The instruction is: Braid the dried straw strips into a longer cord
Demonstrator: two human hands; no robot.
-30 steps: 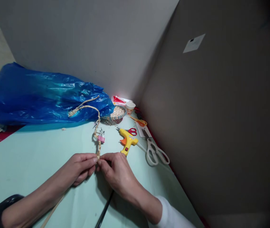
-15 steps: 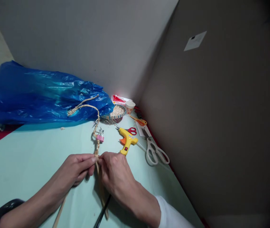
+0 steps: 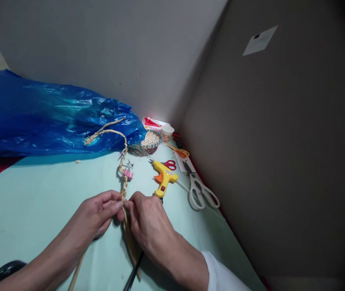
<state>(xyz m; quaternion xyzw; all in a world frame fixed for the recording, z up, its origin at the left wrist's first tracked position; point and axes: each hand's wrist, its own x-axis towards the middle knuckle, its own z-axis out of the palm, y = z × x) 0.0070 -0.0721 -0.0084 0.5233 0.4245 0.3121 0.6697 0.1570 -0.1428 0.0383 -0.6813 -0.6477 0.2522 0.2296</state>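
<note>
A braided straw-coloured cord (image 3: 125,184) runs toward me from the blue bag, with a pink binder clip (image 3: 128,173) fastened on it. At the cord's near end, my left hand (image 3: 101,212) pinches the braid between thumb and fingers from the left. My right hand (image 3: 148,216) is closed on the same spot from the right, its fingertips partly hidden. Loose flat strands (image 3: 131,242) hang below the pinch toward me. Another strand (image 3: 77,270) comes out under my left wrist. A black cable (image 3: 135,270) lies below my right hand.
A yellow glue gun (image 3: 164,178) lies right of the braid, near red-handled scissors (image 3: 171,164) and large white-handled scissors (image 3: 201,194). Behind are orange scissors (image 3: 180,152), a woven basket (image 3: 148,140), a paper cup (image 3: 167,131) and a blue plastic bag (image 3: 53,117) against the wall.
My left fingers have lifted and spread slightly at the braid, while both hands stay at the same spot. The view has shifted a little.
</note>
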